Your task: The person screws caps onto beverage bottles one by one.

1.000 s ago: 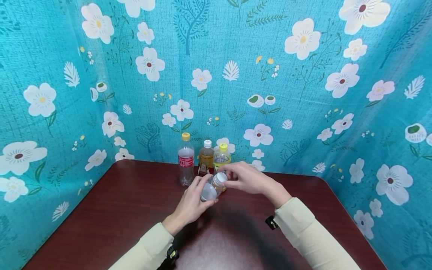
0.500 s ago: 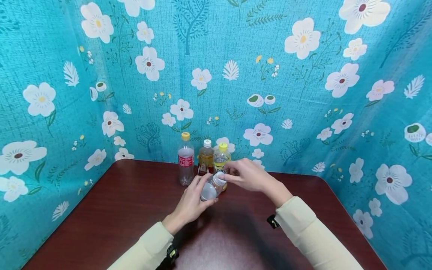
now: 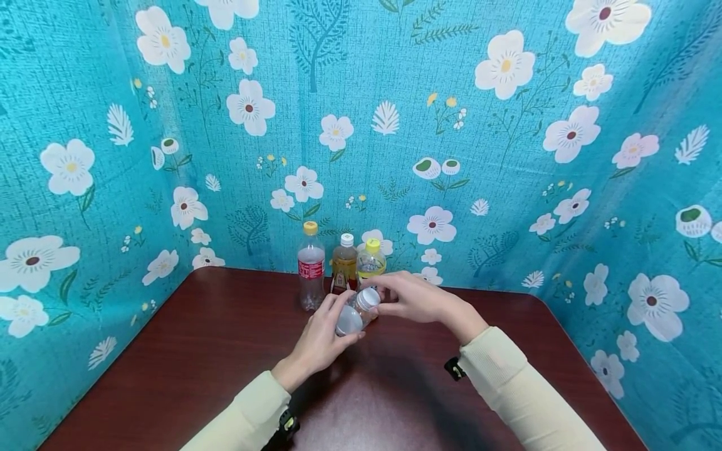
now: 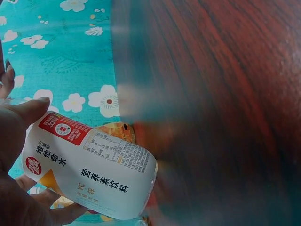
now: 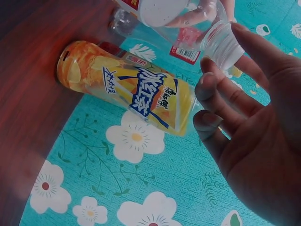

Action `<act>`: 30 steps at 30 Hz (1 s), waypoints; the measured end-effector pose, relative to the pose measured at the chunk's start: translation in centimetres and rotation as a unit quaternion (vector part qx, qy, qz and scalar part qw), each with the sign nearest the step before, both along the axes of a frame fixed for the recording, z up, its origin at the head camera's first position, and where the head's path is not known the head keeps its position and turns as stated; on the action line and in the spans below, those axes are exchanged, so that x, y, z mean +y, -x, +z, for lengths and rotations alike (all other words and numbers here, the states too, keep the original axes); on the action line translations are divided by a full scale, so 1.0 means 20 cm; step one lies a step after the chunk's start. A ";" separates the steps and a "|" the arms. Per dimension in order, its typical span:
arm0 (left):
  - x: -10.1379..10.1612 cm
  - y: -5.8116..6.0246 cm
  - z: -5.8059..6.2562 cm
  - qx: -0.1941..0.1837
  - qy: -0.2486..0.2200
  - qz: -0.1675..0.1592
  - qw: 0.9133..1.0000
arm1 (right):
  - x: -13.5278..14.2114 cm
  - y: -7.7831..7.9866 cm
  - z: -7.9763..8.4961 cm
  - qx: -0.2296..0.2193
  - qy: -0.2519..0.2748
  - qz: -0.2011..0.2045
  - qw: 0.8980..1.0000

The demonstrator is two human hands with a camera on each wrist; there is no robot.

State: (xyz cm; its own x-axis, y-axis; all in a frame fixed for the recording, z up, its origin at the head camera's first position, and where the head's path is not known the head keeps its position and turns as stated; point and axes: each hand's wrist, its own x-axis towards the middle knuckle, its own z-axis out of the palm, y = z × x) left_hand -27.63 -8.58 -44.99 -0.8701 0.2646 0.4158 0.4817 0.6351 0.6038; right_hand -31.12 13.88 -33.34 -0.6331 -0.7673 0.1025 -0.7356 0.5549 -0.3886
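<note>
My left hand [image 3: 323,335] grips a clear plastic drink bottle [image 3: 350,321] round its body and holds it tilted above the table, its neck up and to the right. In the left wrist view, the bottle's white label [image 4: 89,165] carries a red patch and black print. At the neck, the thumb and fingers of my right hand [image 3: 420,299] pinch the white screw cap [image 3: 369,297]. Seen from the right wrist, the cap [image 5: 231,49] sits on the threaded neck between thumb and index finger, with the other fingers bent below it.
Behind the hands, near the table's [image 3: 242,326] back edge, stand a red-labelled bottle with an orange cap [image 3: 311,266], a white-capped bottle of amber drink [image 3: 345,263] and a yellow-capped bottle [image 3: 371,258]. A blue floral curtain [image 3: 361,125] surrounds the table.
The fingers of my right hand have shifted round the cap; half a second ago the thumb lay across it, now it is at the near side. The left hand and bottle stay put.
</note>
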 end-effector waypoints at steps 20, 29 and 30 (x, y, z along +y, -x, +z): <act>-0.01 0.00 0.00 0.019 -0.003 -0.002 1.000 | -0.01 0.00 -0.02 0.010 -0.012 -0.008 1.000; -0.01 0.00 0.00 0.022 0.003 -0.008 1.000 | -0.02 0.03 -0.04 0.008 0.015 -0.001 1.000; -0.01 0.00 0.00 0.023 0.002 -0.008 1.000 | -0.03 0.03 -0.04 0.018 0.015 -0.006 1.000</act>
State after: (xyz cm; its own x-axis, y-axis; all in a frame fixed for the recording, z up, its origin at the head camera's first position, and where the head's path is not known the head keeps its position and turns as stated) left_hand -27.63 -8.69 -45.09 -0.8461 0.2798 0.4536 0.5184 0.6297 0.5786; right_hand -31.76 13.30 -34.22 -0.6379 -0.7559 0.1472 -0.7423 0.5527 -0.3788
